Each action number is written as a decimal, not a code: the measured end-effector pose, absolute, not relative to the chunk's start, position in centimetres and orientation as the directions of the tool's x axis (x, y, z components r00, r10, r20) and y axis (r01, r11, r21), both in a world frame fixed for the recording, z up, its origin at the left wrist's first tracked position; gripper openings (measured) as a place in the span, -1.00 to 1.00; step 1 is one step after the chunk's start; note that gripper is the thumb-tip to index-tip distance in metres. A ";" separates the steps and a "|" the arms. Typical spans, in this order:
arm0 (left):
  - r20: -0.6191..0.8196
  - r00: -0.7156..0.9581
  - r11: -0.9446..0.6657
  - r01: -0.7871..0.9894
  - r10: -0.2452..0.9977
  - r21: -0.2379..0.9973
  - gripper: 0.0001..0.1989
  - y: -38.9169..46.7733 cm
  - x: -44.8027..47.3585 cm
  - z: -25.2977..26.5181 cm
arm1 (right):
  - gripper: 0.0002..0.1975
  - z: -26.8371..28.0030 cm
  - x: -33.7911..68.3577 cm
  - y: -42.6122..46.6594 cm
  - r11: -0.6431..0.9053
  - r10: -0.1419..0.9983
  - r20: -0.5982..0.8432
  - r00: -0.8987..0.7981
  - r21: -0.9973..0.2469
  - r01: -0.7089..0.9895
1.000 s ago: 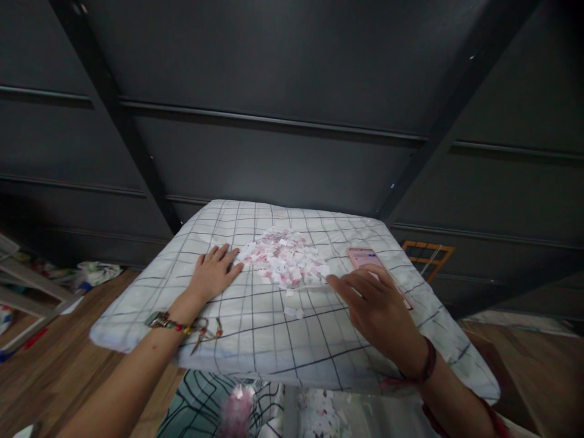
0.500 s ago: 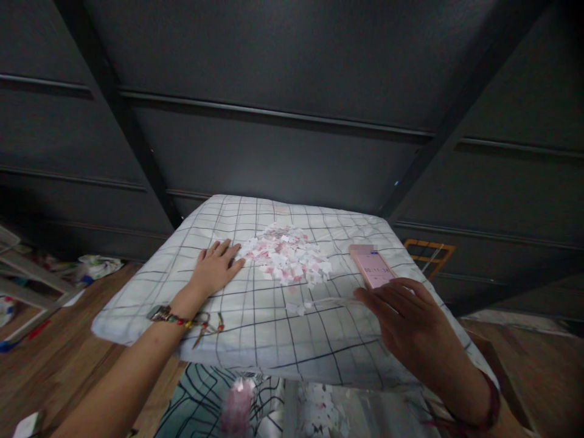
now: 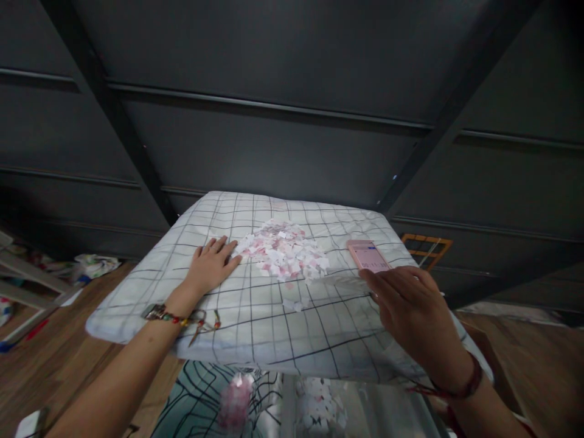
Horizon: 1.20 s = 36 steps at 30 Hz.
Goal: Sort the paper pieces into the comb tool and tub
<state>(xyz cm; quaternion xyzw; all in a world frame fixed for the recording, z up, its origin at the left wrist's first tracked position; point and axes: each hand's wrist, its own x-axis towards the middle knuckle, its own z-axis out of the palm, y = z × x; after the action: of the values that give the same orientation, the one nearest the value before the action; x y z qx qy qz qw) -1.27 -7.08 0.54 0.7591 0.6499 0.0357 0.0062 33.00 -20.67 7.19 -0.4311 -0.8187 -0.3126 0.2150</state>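
My left hand (image 3: 212, 266) lies flat with fingers spread on the checked cloth (image 3: 246, 328), its fingertips beside the left edge of a heap of white and pink paper scraps (image 3: 292, 252). My right hand (image 3: 408, 307) is closed around a thin, pale, see-through strip (image 3: 342, 281), smeared by motion, whose kind I cannot make out. The strip points left toward the heap's lower right edge. A few loose paper scraps (image 3: 295, 304) lie just in front of the heap. Behind my right fingers is a pink phone (image 3: 369, 255) showing a timer, partly covered by the hand.
Below the near table edge, a clear container (image 3: 360, 407) holds white scraps, with a pink blurred bundle (image 3: 236, 401) to its left. A dark panelled wall (image 3: 274, 146) rises behind the table. An orange frame (image 3: 427, 250) leans at the right.
My right hand has lifted slightly, and the pale strip has swung up toward the heap's edge. The left hand stays in place on the cloth. The view has shifted a little.
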 end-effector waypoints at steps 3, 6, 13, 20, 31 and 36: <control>0.062 0.161 -0.165 0.985 0.985 0.054 -0.39 -7.0 -1.4 0.4 | -0.63 7.4 32.9 -20.9 0.474 0.563 0.627 -0.539 0.289 0.832; 0.065 0.164 -0.168 0.984 0.984 0.052 -0.39 -7.0 -1.3 0.4 | -0.63 7.6 32.7 -21.5 0.509 0.550 0.628 -0.551 0.271 0.817; 0.035 0.154 -0.156 0.987 0.987 0.039 -0.39 -7.1 -1.2 0.7 | -0.65 8.1 32.7 -22.6 0.516 0.546 0.607 -0.577 0.300 0.803; 0.037 0.156 -0.158 0.987 0.987 0.041 -0.39 -7.1 -1.2 0.6 | -0.66 8.3 32.5 -22.6 0.523 0.534 0.588 -0.608 0.335 0.784; 0.033 0.153 -0.155 0.987 0.988 0.047 -0.39 -7.1 -1.1 0.7 | -0.69 8.3 31.8 -22.0 0.529 0.513 0.615 -0.599 0.323 0.785; 0.026 0.153 -0.154 0.987 0.988 0.042 -0.38 -7.1 -1.1 0.7 | -0.69 8.6 30.9 -21.5 0.541 0.516 0.619 -0.592 0.301 0.785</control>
<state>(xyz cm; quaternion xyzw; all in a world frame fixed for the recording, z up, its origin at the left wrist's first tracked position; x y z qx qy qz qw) -1.10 -7.10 0.73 0.7594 0.6502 0.0234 0.0075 30.89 -21.49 8.62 -0.3848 -0.8454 -0.2854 0.2364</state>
